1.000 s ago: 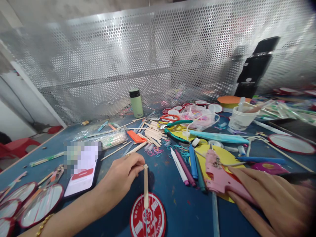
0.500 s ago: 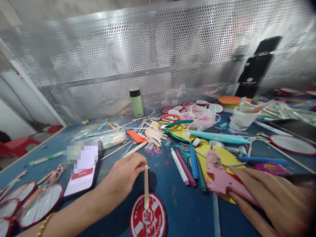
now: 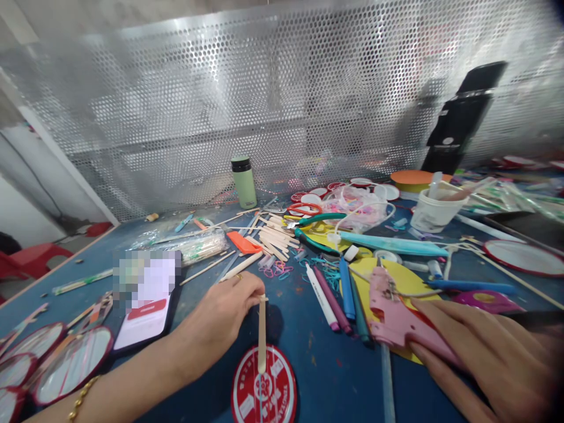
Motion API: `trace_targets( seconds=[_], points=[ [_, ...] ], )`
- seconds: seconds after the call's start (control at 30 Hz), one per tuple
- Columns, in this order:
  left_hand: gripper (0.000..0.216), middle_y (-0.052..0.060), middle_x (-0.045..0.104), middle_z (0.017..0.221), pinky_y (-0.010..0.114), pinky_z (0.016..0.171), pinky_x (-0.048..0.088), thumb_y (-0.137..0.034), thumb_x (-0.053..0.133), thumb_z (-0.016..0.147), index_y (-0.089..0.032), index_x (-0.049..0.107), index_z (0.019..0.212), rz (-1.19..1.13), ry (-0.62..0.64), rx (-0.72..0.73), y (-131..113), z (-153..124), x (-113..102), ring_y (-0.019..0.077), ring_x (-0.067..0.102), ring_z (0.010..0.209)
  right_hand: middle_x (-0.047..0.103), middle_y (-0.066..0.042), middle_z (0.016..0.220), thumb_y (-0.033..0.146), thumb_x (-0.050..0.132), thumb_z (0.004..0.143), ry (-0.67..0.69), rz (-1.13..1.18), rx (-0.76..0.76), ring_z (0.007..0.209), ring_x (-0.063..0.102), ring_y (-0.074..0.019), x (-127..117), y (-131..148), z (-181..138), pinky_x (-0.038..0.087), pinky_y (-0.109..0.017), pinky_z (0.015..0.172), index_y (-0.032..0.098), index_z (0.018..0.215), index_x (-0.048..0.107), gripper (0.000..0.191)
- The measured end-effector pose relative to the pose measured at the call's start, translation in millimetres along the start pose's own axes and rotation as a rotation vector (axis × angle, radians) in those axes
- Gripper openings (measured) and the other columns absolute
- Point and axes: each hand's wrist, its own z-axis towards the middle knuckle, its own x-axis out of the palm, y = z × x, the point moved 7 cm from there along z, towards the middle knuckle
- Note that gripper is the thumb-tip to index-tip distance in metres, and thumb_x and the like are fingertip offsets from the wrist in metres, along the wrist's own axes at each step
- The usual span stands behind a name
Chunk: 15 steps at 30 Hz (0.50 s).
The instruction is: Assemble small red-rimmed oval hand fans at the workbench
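Observation:
My left hand [image 3: 222,314] pinches the upper end of a wooden craft stick [image 3: 262,335]. The stick's lower end rests on a round red printed disc [image 3: 263,388] on the blue table [image 3: 326,376]. My right hand [image 3: 480,352] lies at the lower right with its fingers stretched over the handle of a pink glue gun [image 3: 392,317]. The gun rests on a yellow paper circle [image 3: 403,276], its nozzle pointing away from me.
A phone [image 3: 145,302] lies left of my left hand. Markers [image 3: 332,296], loose sticks [image 3: 273,235], pliers [image 3: 312,226], scissors [image 3: 304,208], a green flask [image 3: 244,182], a white cup [image 3: 436,208] and round mirrors [image 3: 66,364] crowd the table. A perforated metal screen [image 3: 282,106] stands behind.
The stick and my left hand have shifted very slightly right. My right hand stays on the glue gun.

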Motion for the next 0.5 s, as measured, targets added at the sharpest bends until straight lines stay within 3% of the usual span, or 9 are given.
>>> trace_targets(
  seconds=[0.27, 0.5],
  points=[
    [0.015, -0.001, 0.06, 0.087, 0.028, 0.068, 0.042, -0.014, 0.039, 0.097, -0.022, 0.052, 0.094, -0.015, 0.015, 0.013, 0.5, 1.0, 3.0, 0.0126, 0.056, 0.077, 0.059, -0.011, 0.126, 0.045, 0.046, 0.086, 0.029, -0.039, 0.014, 0.108, 0.056, -0.0358, 8.6, -7.3, -4.8, 0.044, -0.053, 0.089, 0.028, 0.118, 0.062, 0.04],
    [0.015, -0.001, 0.061, 0.087, 0.027, 0.069, 0.042, -0.012, 0.041, 0.095, -0.022, 0.053, 0.093, -0.024, 0.018, 0.013, 0.3, 1.1, 2.5, 0.0128, 0.056, 0.078, 0.057, -0.011, 0.129, 0.049, 0.043, 0.086, 0.039, -0.059, 0.046, 0.108, 0.057, -0.0359, 12.9, -8.6, -5.0, 0.044, -0.054, 0.09, 0.026, 0.12, 0.063, 0.045]
  ],
)
